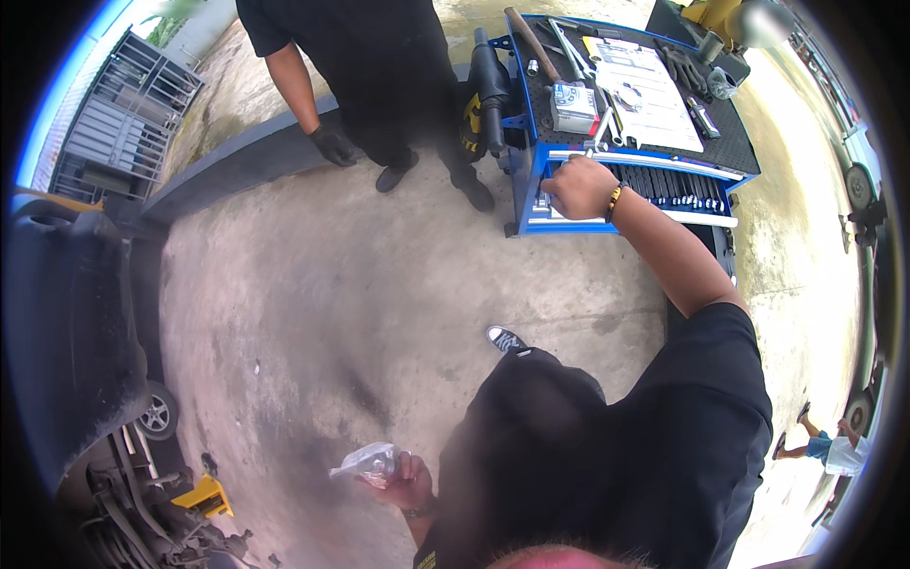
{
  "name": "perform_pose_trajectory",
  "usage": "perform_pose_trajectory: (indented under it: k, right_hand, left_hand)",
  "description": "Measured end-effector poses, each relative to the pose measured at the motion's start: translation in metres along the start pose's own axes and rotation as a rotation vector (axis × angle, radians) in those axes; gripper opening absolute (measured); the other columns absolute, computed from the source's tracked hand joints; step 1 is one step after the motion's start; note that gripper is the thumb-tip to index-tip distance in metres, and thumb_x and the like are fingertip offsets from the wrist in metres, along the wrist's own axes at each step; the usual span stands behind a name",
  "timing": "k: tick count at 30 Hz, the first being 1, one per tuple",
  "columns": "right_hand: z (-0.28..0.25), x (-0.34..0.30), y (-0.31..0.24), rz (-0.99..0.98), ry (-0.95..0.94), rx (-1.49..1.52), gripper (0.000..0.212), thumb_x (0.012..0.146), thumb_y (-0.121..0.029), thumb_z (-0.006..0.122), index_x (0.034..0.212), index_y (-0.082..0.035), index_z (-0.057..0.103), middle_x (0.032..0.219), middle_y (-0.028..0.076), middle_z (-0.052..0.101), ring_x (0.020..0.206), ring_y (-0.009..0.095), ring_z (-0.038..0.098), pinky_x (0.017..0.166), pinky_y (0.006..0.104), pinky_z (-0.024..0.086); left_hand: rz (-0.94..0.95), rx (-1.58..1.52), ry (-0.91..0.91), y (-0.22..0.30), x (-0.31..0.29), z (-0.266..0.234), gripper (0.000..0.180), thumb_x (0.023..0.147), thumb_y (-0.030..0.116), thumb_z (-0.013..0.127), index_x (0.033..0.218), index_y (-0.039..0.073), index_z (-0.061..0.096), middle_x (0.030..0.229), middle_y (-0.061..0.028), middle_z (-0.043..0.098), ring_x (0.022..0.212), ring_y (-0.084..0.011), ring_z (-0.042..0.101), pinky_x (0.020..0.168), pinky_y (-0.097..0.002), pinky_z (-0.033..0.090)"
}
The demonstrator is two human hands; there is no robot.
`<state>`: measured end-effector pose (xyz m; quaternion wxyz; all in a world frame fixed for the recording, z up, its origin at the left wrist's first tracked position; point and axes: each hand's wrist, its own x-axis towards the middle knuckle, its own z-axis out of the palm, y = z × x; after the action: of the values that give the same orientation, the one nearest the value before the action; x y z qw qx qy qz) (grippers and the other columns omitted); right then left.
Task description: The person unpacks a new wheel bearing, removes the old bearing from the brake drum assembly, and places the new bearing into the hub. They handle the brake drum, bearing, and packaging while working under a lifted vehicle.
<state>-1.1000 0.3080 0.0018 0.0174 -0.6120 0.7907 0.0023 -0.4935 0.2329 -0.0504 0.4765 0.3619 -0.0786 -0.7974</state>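
My left hand (408, 486), low in the view near my body, is closed around a clear plastic bag (368, 462) with something small inside that I cannot make out. My right arm reaches out to a blue tool trolley (531, 175). Over its pulled-out drawer (682, 192), my right hand (580, 187) has its fingers curled down at the left end. What the fingertips grip is hidden. Dark-handled tools with shiny ends lie in a row in the drawer, right of that hand.
On the trolley top are a hammer (531, 45), wrenches (573, 52), a small box (575, 109), paper sheets (649, 90) and black gloves (681, 68). A co-worker in black (360, 66) stands beyond, left of the trolley. A car (71, 332) and yellow stand (204, 495) are at left.
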Motion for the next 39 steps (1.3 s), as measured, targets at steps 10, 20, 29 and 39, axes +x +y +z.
perform_pose_trajectory:
  k: [10,20,29,39]
  right_hand:
    - [-0.001,-0.026,0.15,-0.271,0.105,-0.216,0.009,0.076,-0.014,0.071,0.084,-0.012,0.073,0.093,0.008,0.069,0.094,0.029,0.068,0.099,0.0415,0.05]
    - [0.038,-0.043,0.184,0.487,0.34,0.223,0.03,0.098,-0.011,0.062,0.128,-0.01,0.062,0.142,0.013,0.055,0.123,0.038,0.064,0.103,0.046,0.053]
    - [0.034,-0.047,0.18,0.543,0.917,0.301,0.02,0.095,-0.002,0.062,0.114,-0.001,0.068,0.124,0.016,0.064,0.112,0.035,0.065,0.093,0.0399,0.055]
    - [-0.022,0.059,-0.262,-0.489,-0.088,1.608,0.056,0.097,-0.019,0.072,0.145,0.001,0.051,0.141,0.014,0.052,0.12,0.024,0.061,0.097,0.0375,0.053]
  left_hand:
    - [0.033,0.106,-0.087,-0.004,0.027,0.02,0.062,0.098,0.074,0.052,0.122,0.02,0.067,0.09,-0.0002,0.069,0.051,-0.0125,0.045,0.045,-0.025,0.033]
    - [-0.001,-0.017,-0.098,-0.01,0.04,0.021,0.056,0.096,0.073,0.055,0.108,0.02,0.069,0.079,-0.0002,0.067,0.051,-0.0132,0.046,0.044,-0.0253,0.035]
    - [0.152,-0.043,-0.079,-0.005,0.022,0.009,0.041,0.104,0.052,0.057,0.113,0.013,0.067,0.088,-0.0032,0.068,0.059,-0.0121,0.051,0.047,-0.0247,0.04]
    - [0.622,0.169,-0.03,0.035,-0.012,0.086,0.035,0.11,0.03,0.055,0.134,0.004,0.06,0.126,-0.0087,0.071,0.111,-0.019,0.069,0.093,-0.0378,0.056]
